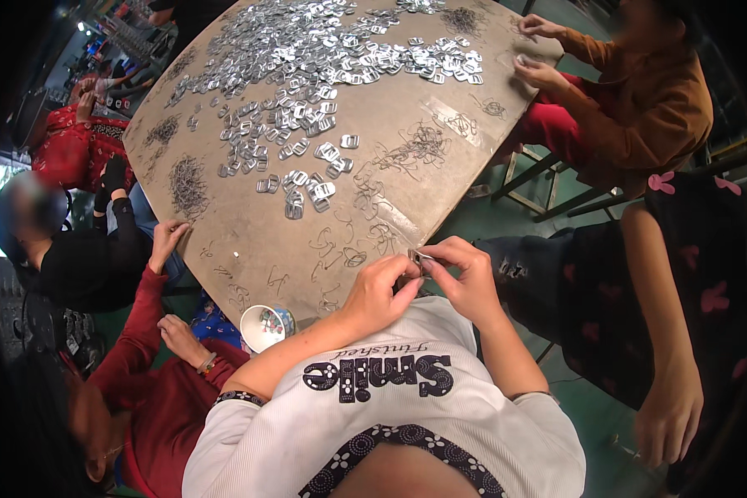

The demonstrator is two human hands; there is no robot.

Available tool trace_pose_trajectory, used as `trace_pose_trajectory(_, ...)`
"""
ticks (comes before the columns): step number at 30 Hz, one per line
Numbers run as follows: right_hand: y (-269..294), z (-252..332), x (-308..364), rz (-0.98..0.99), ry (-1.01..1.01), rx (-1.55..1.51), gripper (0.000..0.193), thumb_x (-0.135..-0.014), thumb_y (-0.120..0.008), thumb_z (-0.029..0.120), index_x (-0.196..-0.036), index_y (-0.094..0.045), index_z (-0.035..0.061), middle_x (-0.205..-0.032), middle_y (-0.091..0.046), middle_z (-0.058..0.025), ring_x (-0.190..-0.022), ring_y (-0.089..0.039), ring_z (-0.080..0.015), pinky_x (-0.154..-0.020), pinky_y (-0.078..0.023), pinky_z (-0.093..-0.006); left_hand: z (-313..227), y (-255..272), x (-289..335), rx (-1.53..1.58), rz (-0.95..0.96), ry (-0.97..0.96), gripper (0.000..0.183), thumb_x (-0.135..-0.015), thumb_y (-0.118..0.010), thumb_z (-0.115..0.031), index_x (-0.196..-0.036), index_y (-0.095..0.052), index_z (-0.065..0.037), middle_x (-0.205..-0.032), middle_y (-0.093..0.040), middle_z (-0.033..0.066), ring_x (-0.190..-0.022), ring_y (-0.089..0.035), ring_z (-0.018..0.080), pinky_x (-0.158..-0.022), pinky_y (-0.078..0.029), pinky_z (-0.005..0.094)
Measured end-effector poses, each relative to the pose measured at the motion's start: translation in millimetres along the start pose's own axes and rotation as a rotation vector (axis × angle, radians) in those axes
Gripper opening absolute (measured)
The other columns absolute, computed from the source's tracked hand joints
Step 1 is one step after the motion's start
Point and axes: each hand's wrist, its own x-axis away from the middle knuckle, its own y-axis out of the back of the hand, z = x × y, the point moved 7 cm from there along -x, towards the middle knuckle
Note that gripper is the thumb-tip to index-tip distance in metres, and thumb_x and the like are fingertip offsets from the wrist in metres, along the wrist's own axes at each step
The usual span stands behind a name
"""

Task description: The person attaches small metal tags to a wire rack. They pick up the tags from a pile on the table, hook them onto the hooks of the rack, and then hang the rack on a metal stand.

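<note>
- Small metal buckle (416, 256) sits between the person's two hands, in front of the white shirt (373, 398), by the near right edge of the tabletop (249, 220); whether over the edge or just off it, cannot tell.
- Left hand (382, 290): fingers curled, thumb and forefinger pinching the buckle.
- Right hand (466, 275): thumb and forefinger pinching it from the other side; fingertips of both hands nearly meet.
- Edges: the tabletop rim slants away from the hands, up and right. Thin bent wires (353, 256) and a clear flat strip (397, 217) lie close beyond the fingers.
- Room: tan surface shows between those wires and the loose buckles (307, 191) farther in. White-lined cup (261, 330) crowds the left forearm; a co-worker's bare forearm (668, 307) hangs well apart at right.
- Axis: held buckle appears tipped, long axis running roughly upper left to lower right; fingers cover much of it. Which end faces forward, cannot tell.
</note>
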Motion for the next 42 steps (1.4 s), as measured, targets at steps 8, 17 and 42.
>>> trace_pose_trajectory(8,-2.7,15.4,10.4,-0.071,0.112,0.202,0.02,-0.072,-0.063,-0.006,-0.09,-0.066,0.0002,-0.075,-0.059,-0.011,-0.065,-0.06,-0.0219,-0.056,-0.047,-0.0276,17.3,1.6,2.8,-0.037,0.087,0.056,0.006,-0.074,-0.064,-0.005,-0.076,-0.061,-0.001,-0.078,-0.064,0.0108,-0.071,-0.061,0.0267,-0.066,-0.048,0.0339)
trace_pose_trajectory(17,-2.3,-5.0,21.3,-0.043,0.052,0.177,0.021,-0.072,-0.062,-0.008,-0.092,-0.066,-0.0001,-0.077,-0.061,-0.0106,-0.066,-0.062,-0.0203,-0.059,-0.048,-0.0273,116.2,49.9,-27.6,-1.095,0.119,-0.057,0.01,-0.066,-0.055,-0.007,-0.065,-0.064,-0.003,-0.069,-0.063,0.0115,-0.068,-0.06,0.0271,-0.061,-0.05,0.0359)
trace_pose_trajectory(42,-10.0,-30.7,18.0,0.016,-0.044,-0.045,0.038,-0.074,-0.063,-0.004,-0.11,-0.056,0.006,-0.078,-0.063,-0.006,-0.071,-0.061,-0.0119,-0.065,-0.05,-0.024,51.6,-1.8,-8.0,0.344,0.273,0.273,0.01,-0.079,-0.064,-0.014,-0.084,-0.063,-0.006,-0.09,-0.057,0.0033,-0.089,-0.052,0.0149,-0.079,-0.04,0.0293)
